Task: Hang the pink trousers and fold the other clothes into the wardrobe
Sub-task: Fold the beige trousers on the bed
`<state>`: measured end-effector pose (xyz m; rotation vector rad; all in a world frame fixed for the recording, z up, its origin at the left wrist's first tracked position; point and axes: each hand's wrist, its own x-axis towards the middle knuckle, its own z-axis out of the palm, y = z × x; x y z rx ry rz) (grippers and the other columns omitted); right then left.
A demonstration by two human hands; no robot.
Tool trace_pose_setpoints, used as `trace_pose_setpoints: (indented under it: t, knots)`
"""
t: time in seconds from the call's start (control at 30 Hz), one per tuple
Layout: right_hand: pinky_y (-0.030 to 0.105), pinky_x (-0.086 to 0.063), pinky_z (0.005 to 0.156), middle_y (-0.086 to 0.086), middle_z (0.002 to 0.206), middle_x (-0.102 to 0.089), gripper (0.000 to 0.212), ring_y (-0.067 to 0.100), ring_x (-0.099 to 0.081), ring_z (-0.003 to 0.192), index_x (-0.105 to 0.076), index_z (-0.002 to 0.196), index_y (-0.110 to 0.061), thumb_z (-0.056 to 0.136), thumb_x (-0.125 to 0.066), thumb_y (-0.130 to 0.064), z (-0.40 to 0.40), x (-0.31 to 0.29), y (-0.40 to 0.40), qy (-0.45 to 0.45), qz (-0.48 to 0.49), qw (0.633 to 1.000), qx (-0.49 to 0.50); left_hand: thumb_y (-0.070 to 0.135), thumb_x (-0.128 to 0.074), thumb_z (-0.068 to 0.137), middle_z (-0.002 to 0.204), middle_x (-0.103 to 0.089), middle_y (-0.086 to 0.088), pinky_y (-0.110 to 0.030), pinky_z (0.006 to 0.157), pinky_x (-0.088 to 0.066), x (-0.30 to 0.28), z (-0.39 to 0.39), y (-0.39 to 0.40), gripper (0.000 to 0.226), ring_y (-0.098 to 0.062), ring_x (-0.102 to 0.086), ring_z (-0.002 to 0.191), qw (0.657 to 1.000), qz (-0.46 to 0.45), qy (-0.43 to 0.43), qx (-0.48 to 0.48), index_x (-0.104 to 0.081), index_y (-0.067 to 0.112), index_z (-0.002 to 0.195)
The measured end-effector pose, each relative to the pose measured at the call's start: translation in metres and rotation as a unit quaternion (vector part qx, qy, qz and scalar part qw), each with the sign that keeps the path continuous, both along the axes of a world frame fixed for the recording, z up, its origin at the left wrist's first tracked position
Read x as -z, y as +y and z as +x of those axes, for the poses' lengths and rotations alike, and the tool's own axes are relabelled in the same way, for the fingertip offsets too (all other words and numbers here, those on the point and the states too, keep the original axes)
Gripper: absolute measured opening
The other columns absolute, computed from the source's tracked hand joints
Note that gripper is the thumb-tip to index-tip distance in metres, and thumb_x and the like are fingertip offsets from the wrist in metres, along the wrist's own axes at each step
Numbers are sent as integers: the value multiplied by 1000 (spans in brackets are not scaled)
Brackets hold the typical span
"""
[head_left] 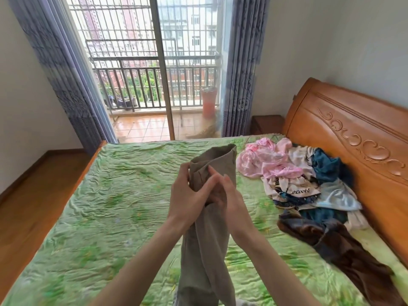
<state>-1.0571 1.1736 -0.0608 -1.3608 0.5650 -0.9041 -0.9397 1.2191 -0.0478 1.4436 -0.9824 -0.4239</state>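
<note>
Green and crinkled, the bedspread [106, 195] covers a wide bed whose carved orange-brown wooden headboard [344, 138] runs along the right side. Beyond the far edge of the bed, a sliding glass door [163, 69] gives onto a tiled balcony with dark metal railings, framed by pleated blue-grey curtains [66, 69]. A small wooden nightstand [267, 124] sits past the headboard's far end.

Against the headboard lies a loose pile of clothes: the pink trousers [262, 157], shiny and rumpled, at its far end; a teal garment [326, 166] beside the wood; a pale blue satin piece [337, 197]; a cream top with lettering [295, 191]; and a limp brown garment [344, 255] trailing toward the near end.

Left of that pile, above the bedspread, both hands hold up a beige garment [205, 250], a matte woven tube hanging down between the forearms. The left hand [189, 195] has its fingers wrapped around the bunched cloth; the right hand [227, 191] pinches it just beside, the hands touching.
</note>
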Motion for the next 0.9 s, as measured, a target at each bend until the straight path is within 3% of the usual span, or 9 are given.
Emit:
trace_pose_setpoints:
  t: [0.13, 0.2, 0.27, 0.37, 0.43, 0.5, 0.63, 0.73, 0.9]
  knots:
    - [36, -53, 94, -5, 121, -65, 30, 17, -63, 110, -64, 131, -19, 101, -63, -23, -21, 15, -36, 62, -213, 952, 213, 11, -74, 96, 97, -79, 3, -33, 80, -61, -15, 22, 1, 13, -15, -76, 94, 999, -22, 36, 22, -70, 18, 105]
    - [30, -44, 105, -4, 145, -48, 75, 15, -50, 131, -41, 151, -32, 86, -77, -46, -36, 13, -62, 85, -182, 949, 243, 10, -71, 98, 104, -80, -2, -35, 87, -62, -25, 29, 4, 16, -19, -76, 101, 996, -32, 69, 54, -71, 14, 113]
    - [31, -40, 111, -5, 161, -39, 106, 13, -44, 143, -22, 159, -44, 75, -86, -53, -44, 2, -82, 67, -66, 990, 106, 13, -69, 100, 103, -80, -4, -33, 84, -62, -37, 33, 6, 13, -20, -76, 101, 994, -38, 61, 77, -69, 10, 112]
    - [42, -55, 102, 6, 129, -72, 71, 28, -66, 124, -62, 136, -15, 73, -92, -29, -42, -24, -93, 73, 12, 997, -32, 17, -64, 103, 90, -76, -4, -26, 69, -59, -51, 38, 3, 16, -16, -74, 84, 996, -45, 28, 78, -62, 1, 103]
    - [42, -59, 97, 7, 110, -79, 38, 28, -74, 110, -76, 112, -10, 77, -88, -15, -38, -51, -91, 85, -32, 996, 13, 20, -63, 105, 85, -75, -1, -26, 64, -57, -63, 48, -4, 19, -12, -73, 78, 997, -47, -4, 54, -65, 2, 101]
    - [34, -61, 91, 3, 102, -81, 26, 20, -76, 102, -79, 105, -12, 80, -87, -14, -38, -77, -92, 81, -98, 990, 54, 25, -64, 104, 89, -77, -3, -36, 68, -59, -80, 59, -11, 21, -13, -72, 81, 996, -52, -55, 40, -72, 6, 101]
    - [35, -61, 91, 1, 101, -81, 33, 17, -77, 99, -80, 107, -14, 79, -86, -31, -45, -140, -94, 130, -146, 981, 14, 28, -68, 102, 91, -78, -2, -36, 80, -58, -121, 75, -21, 18, -10, -71, 86, 989, -78, -122, 23, -78, 13, 101]
    - [45, -59, 98, 5, 110, -79, 38, 23, -75, 106, -76, 117, -16, 81, -85, -22, -55, -190, -104, 178, -204, 963, -9, 25, -70, 101, 88, -76, -6, -35, 77, -59, -156, 78, -25, 20, -8, -68, 82, 979, -95, -176, 48, -75, 5, 100]
    - [35, -56, 92, -7, 107, -78, 48, 11, -73, 102, -76, 116, -27, 70, -86, -27, -71, -275, -104, 397, -346, 845, -93, 33, -77, 89, 67, -72, 3, -19, 61, -53, -229, 79, -17, 24, -4, -66, 63, 940, -2, -290, 178, -71, 11, 98]
